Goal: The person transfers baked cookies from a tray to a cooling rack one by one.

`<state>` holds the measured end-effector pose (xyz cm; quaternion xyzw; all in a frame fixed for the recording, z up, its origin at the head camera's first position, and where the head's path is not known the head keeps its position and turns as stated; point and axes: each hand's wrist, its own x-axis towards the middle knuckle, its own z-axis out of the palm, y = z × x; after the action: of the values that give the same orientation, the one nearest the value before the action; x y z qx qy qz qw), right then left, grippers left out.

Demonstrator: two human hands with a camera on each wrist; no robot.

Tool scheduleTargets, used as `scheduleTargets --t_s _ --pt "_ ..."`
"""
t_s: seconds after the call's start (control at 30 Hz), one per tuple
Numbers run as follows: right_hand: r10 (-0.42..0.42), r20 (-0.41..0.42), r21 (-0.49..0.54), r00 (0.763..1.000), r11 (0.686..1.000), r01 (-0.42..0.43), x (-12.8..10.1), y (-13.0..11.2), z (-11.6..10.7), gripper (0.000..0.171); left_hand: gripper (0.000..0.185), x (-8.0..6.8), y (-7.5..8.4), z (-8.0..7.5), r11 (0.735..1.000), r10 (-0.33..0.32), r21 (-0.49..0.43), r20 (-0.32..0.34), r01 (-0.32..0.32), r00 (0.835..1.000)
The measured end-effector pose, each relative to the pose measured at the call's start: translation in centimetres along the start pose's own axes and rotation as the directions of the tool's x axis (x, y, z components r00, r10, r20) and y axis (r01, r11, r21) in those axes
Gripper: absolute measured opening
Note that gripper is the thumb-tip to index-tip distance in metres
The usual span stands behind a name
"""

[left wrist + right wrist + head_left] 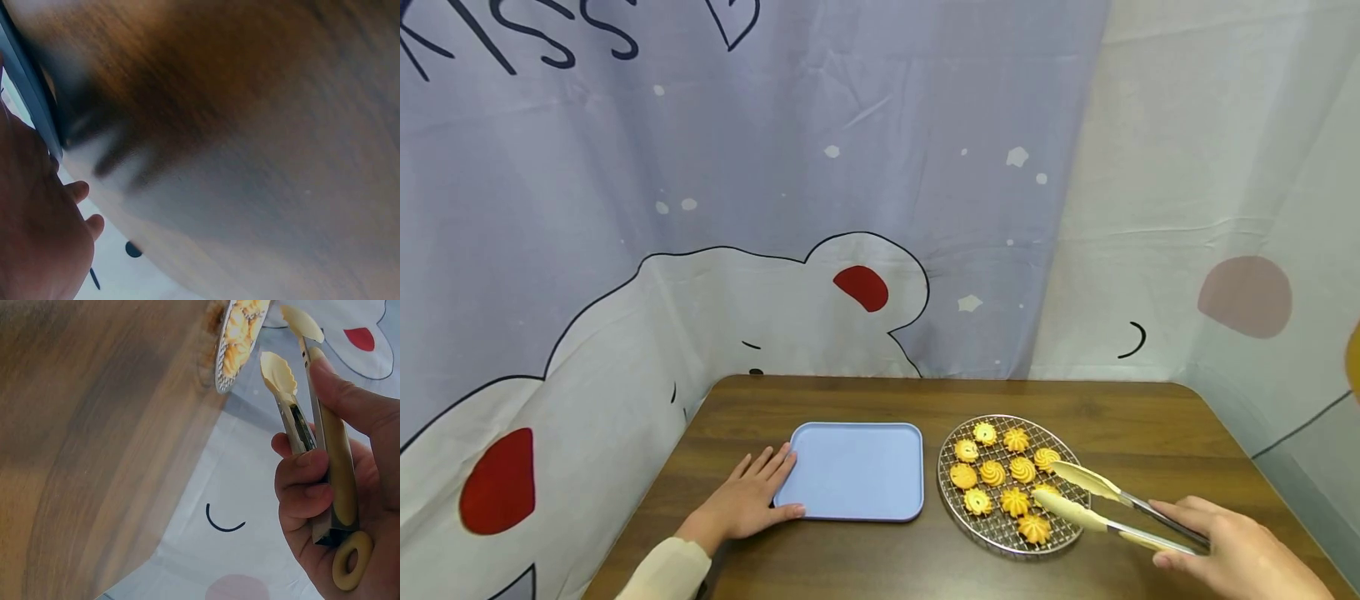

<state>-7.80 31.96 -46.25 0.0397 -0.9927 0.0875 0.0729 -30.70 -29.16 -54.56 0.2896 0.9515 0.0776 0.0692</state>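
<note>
A dark wood-grain bench (865, 400) with rounded corners carries a smooth, pale blue rectangular tray (856, 471) near its front edge. Just right of it sits a round wire rack (953, 508) of ridged, swirl-shaped golden cookies (992, 472). The right hand (1243, 554), low at the front right corner, curls its grip round metal tongs (1112, 508); their cream scalloped tips hang apart above the rack. The left hand (748, 500) lies flat, fingers relaxed, touching the tray's left edge.
</note>
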Motion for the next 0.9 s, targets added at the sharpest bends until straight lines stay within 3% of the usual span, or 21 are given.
scheduleTargets --t_s 0.47,0.7,0.9 --pt "0.103 -0.093 0.113 0.99 0.989 -0.092 1.3 2.0 -0.8 0.067 0.097 0.2 -0.2 0.1 1.0 -0.004 0.023 0.015 0.004 1.0" --pt "0.092 -0.186 0.118 0.978 0.991 -0.071 1.6 3.2 0.2 0.067 0.097 0.2 -0.2 0.1 1.0 -0.006 0.019 0.019 0.005 1.0" --pt "0.135 -0.181 0.153 0.974 0.982 -0.108 2.5 4.2 1.2 0.07 0.098 0.3 -0.2 0.2 1.0 -0.011 0.025 0.019 0.01 1.0"
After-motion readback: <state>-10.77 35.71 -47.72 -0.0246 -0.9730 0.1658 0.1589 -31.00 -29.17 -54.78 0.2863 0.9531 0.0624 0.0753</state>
